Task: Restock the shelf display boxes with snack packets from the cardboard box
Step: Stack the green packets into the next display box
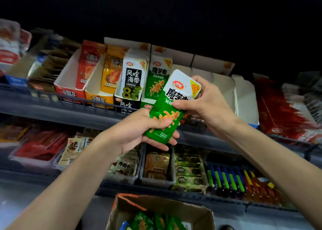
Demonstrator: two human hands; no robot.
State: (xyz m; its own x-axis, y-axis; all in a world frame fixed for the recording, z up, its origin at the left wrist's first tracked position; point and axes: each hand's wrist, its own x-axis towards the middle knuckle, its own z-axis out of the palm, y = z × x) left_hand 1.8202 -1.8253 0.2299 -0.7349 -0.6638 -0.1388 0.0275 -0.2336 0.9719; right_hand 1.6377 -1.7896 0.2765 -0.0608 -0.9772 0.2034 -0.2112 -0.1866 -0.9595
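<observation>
Fingers of the left hand (139, 134) cup the lower end of a green snack packet (179, 90) while the right hand (205, 100) pinches its white top, probably squaring it upright for the matching display box (146, 102) just behind; the cardboard box (156, 205) sits near, below.

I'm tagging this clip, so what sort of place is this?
Probably a small shop's snack aisle: tiered shelves hold display boxes of packaged snacks, and an open cardboard box of stock sits below. The left hand and right hand grip a green packet.
</observation>
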